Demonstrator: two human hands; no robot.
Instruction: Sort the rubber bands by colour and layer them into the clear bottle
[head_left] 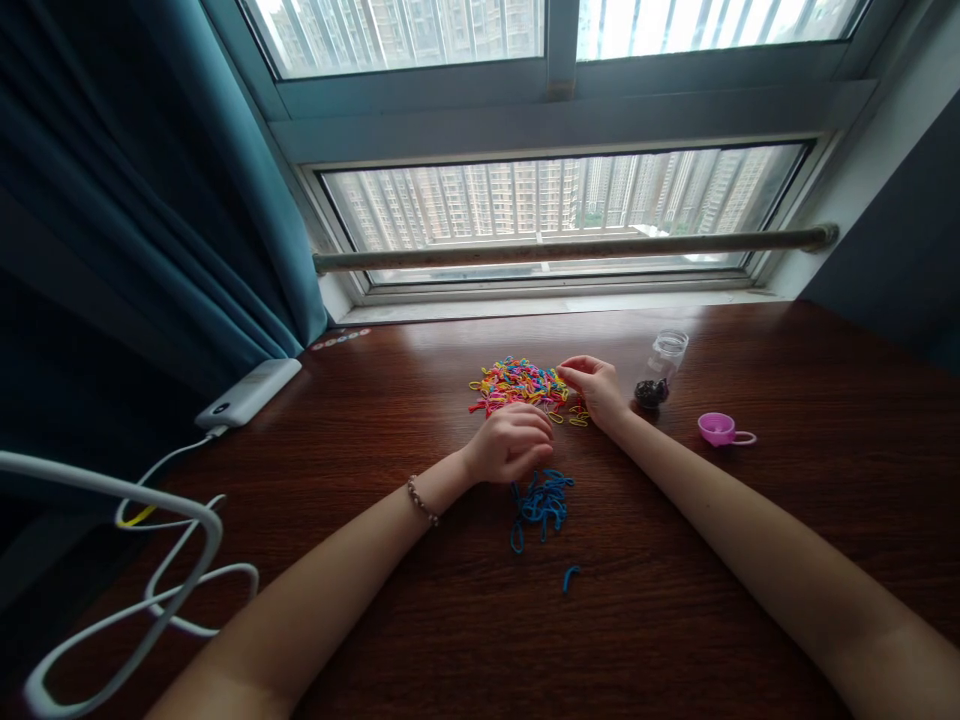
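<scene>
A heap of small multicoloured rubber bands (pixel 517 380) lies on the brown table, mostly pink, yellow, orange and light blue. My right hand (pixel 592 387) is at the heap's right edge, thumb and fingertips pinched together; what is between them is too small to tell. Just in front of the heap hovers my left hand (pixel 514 443), its fingers curled inward and its palm hidden. Below that hand sits a smaller pile of blue rubber bands (pixel 544 503). One blue band (pixel 571 577) lies apart, nearer to me.
To the right stand a clear jar (pixel 670 350) with dark contents at its lower end and a pink cup with a ring handle (pixel 717 430). At left are a white power bank (pixel 251 392) and looping white cables (pixel 180 550). A window with a rail (pixel 570 250) is behind the table (pixel 420 640).
</scene>
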